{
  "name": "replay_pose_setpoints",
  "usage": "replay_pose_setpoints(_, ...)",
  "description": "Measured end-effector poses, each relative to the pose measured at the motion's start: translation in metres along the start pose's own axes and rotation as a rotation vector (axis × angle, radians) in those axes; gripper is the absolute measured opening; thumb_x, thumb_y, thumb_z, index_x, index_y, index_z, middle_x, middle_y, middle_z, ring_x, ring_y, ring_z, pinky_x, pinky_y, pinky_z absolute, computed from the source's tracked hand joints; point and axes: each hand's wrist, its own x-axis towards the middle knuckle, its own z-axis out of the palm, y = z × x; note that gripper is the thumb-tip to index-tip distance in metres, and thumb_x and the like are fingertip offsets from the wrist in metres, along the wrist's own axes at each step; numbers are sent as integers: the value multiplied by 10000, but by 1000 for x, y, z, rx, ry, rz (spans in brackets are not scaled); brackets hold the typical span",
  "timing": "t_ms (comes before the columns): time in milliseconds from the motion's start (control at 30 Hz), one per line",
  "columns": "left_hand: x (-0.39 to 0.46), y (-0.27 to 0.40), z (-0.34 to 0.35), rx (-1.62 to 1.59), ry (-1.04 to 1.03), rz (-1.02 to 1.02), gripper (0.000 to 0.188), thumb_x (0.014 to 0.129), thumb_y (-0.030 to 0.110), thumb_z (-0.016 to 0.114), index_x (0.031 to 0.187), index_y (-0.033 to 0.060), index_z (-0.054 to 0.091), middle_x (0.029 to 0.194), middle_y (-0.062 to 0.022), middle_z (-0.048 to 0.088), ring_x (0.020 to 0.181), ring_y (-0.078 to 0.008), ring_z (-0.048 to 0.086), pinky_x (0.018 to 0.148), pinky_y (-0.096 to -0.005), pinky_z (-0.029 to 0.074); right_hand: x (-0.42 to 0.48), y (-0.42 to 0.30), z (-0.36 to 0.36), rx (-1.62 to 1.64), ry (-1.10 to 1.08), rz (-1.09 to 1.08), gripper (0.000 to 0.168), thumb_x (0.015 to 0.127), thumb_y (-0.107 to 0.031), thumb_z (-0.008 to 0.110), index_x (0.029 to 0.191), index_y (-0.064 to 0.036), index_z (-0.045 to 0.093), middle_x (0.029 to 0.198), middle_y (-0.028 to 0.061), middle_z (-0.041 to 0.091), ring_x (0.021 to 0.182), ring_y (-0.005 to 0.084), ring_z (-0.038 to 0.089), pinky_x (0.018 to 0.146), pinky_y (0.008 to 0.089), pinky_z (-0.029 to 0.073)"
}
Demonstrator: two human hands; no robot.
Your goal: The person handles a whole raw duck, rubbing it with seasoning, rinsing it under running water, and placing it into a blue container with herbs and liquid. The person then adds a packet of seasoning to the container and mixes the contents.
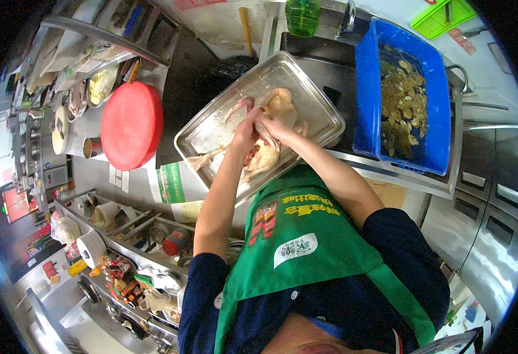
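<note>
A shallow stainless steel tray [199, 139] lies tilted across the view before me, over the edge of the sink. In it are pale plucked poultry pieces or birds; I cannot tell how many. One rounded poultry body [283, 104] lies at the far side. Nearer me is poultry with a red, opened cavity [252, 157]. A poultry foot [197, 162] points to the left edge. My left hand [245, 135] and my right hand [273, 129] meet at the tray's middle, both closed around a pale poultry part. My fingers partly hide it.
A blue plastic tub [438, 110] with shellfish in murky water stands at the right. Behind are a green liquid bottle [302, 17] and a faucet [347, 20]. To the left, a round red chopping board [131, 126] lies on the counter near bowls. A stainless steel cabinet [493, 212] stands right.
</note>
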Motion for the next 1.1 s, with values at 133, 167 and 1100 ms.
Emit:
replay_pose_setpoints(133,34,2,27,-176,-51,-73,280,1009,292,488,1108,41,564,895,-133,644,813,-268,642,740,-396,560,-38,11,7,392,52,-237,552,919,-229,678,1372,-122,381,992,66,592,773,163,630,583,318,552)
replay_pose_setpoints(167,39,-3,31,-262,-61,-15,232,999,253,514,1103,49,552,922,-121,637,828,-266,635,750,-407,558,-32,30,-3,491,41,-271,535,971,-159,599,1448,-115,361,1067,70,604,810,163,635,639,306,549)
replay_pose_setpoints(1100,-20,-41,33,1210,95,862,488,1026,382,465,1288,-29,464,919,-260,637,767,-376,640,655,-444,497,48,10,-17,652,65,-376,405,908,-434,655,693,-105,554,645,56,576,607,200,579,576,355,470)
